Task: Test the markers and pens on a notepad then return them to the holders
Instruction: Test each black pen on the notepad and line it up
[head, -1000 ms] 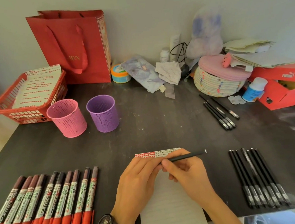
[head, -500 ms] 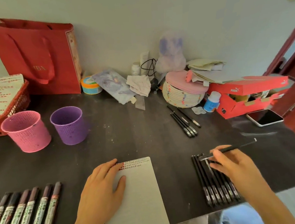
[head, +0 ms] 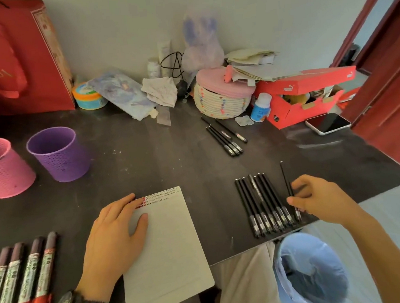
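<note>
The right hand (head: 319,201) pinches a slim black pen (head: 287,184) at the right edge of the row of black pens (head: 263,203), its long axis pointing away. The left hand (head: 115,241), spread flat, pins the white notepad (head: 168,246) on the dark worktop (head: 146,160).

Dark desk (head: 146,160), scuffed surface. Left: pink mesh holder (head: 1,168) and purple mesh holder (head: 59,155), side by side, upright. Near-left edge: row of red-capped markers (head: 24,285). Centre front: notepad (head: 165,248), overhanging the near edge. Right front: row of black pens (head: 263,203); smaller group of black pens (head: 225,137) farther back. Rear: red gift bag (head: 16,58), woven basket (head: 222,99), red shoebox (head: 303,98), phone (head: 328,123).
</note>
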`<state>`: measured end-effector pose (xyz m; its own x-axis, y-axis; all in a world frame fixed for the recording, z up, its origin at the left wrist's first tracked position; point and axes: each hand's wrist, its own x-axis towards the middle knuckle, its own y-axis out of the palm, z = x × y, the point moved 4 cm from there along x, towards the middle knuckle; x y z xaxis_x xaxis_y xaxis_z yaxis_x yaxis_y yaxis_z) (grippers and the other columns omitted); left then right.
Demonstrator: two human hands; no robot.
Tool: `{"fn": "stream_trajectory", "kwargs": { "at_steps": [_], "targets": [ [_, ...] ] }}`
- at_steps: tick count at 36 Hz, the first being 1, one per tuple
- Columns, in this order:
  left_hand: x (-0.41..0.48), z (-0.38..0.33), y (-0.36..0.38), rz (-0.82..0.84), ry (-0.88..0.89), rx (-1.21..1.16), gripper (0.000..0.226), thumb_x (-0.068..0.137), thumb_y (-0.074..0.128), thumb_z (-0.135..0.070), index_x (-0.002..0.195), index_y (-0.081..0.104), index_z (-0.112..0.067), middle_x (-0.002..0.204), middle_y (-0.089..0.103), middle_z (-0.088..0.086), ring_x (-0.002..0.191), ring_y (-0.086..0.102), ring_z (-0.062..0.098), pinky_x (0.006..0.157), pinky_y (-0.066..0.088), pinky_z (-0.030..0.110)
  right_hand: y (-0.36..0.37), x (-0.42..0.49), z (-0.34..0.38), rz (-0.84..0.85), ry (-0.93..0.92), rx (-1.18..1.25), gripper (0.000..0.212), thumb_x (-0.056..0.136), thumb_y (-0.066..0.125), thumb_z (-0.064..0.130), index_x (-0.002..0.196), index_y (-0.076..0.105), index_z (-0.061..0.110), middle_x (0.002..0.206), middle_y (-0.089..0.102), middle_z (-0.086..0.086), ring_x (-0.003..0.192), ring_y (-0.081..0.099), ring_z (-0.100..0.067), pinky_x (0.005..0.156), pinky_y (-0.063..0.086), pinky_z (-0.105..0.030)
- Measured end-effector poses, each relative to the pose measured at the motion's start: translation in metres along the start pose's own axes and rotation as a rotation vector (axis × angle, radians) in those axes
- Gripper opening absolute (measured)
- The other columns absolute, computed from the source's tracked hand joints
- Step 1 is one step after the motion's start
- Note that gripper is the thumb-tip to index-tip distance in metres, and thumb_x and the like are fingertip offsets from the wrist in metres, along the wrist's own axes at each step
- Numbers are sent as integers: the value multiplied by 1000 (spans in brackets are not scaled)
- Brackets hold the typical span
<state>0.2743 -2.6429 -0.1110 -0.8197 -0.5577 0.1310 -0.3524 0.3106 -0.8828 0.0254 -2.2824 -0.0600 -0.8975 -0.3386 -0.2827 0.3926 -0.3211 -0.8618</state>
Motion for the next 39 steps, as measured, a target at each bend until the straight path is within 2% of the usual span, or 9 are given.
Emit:
{"fn": "stream_trajectory", "kwargs": {
  "at_steps": [6,8,12,15,32,39],
  "targets": [
    [1,1,2,16,-6,2,43,96,52,-43,136,56,-30,144,50,-11,134,41,16,108,37,41,12,-1,0,-18,20,-34,30,89,74,35,116,64,29,91,66,18,85,67,-8,82,50,-29],
    [1,1,1,14,-8,-1,42,96,53,-42,136,57,-30,144,50,-11,134,41,16,108,37,41,15,-1,0,-31,13,-34,30,89,73,36,117,64,29,90,66,20,86,65,-6,80,48,-27],
    [1,0,0,16,-11,-13,42,96,52,-43,136,56,-31,144,49,-11,134,41,14,108,37,40,18,-1,-3,-56,-13,-21,26,92,70,36,116,63,31,88,63,26,82,59,6,66,40,-15],
    [1,0,0,18,-8,-16,42,96,51,-44,136,56,-32,145,49,-12,134,41,13,109,37,39,19,0,-5,-70,-24,-20,22,94,67,33,115,64,31,87,62,27,80,59,7,64,38,-12],
    [2,1,1,40,-17,-11,44,96,49,-46,137,55,-32,145,49,-12,134,42,13,110,37,38,24,2,-2,-38,-42,-19,16,95,65,31,108,58,39,85,62,29,78,63,2,62,40,-13],
    [2,3,2,28,2,-6,43,96,50,-45,137,55,-32,145,48,-13,134,41,11,110,36,36,21,0,4,-93,-38,-27,15,95,62,44,108,57,38,90,64,24,81,60,2,67,42,-22]
  ]
}}
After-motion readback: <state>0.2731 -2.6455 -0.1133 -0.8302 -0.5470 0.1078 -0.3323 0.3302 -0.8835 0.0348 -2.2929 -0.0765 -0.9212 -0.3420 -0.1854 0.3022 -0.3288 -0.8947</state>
